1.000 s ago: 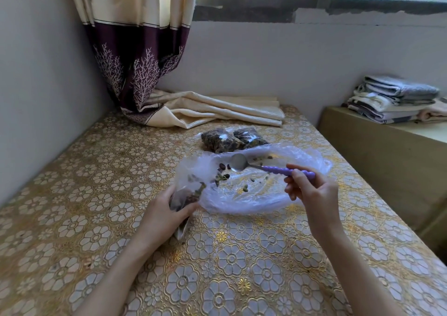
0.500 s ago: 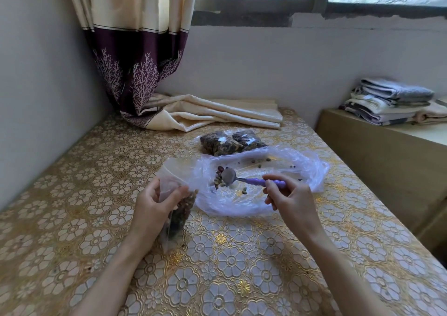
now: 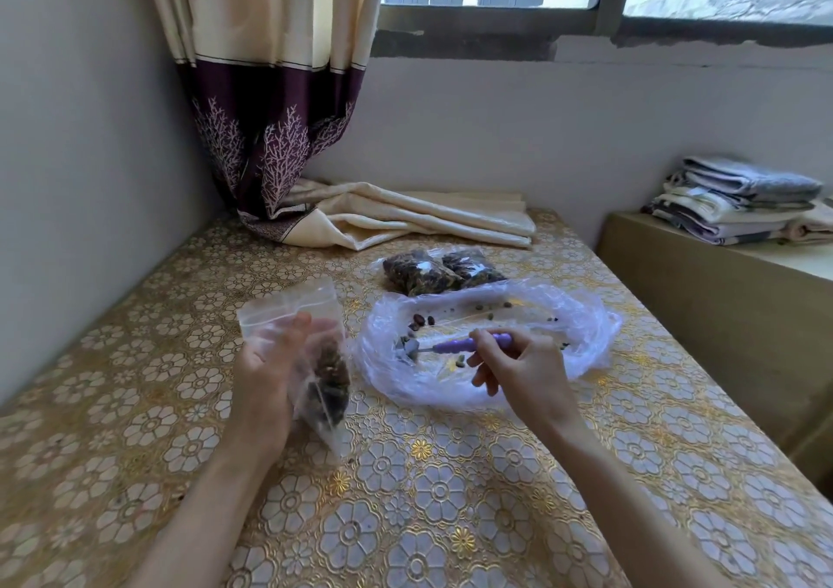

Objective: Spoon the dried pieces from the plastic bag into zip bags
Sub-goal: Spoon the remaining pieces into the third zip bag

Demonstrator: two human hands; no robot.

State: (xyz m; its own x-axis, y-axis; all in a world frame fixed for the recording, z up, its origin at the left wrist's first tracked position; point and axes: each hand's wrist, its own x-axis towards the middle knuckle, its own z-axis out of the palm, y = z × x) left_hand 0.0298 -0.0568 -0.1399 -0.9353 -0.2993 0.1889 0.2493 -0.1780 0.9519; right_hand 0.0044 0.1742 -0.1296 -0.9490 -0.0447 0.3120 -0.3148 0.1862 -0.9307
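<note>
- Head view, left side: the left hand holds a clear zip bag upright just above the table, thumb across the front film, the other fingers behind it. Its grip is closed around the bag's middle.
- The zip bag is partly filled; dark dried pieces sit in its lower half, and its zip edge stands up and tilts away from the person. Whether the mouth is open cannot be told.
- Centre: the spoon lies low inside the plastic bag, bowl to the left among a small cluster of pieces, purple handle running right into the right hand.
- The plastic bag is spread flat on the table, rim rolled down. Only scattered pieces remain on its film, so the task appears close to its end.
- Step in hand, as judged: gathering a spoonful. To do it well, sweep stray pieces together against the rolled rim, keep the bowl level on lifting, and bring the zip bag's mouth close beside the plastic bag before tipping.
- Right side: the right hand pinches the handle between thumb and fingertips, wrist raised over the plastic bag, forearm reaching in from the lower right.
- Two filled zip bags lie just beyond the plastic bag.
</note>
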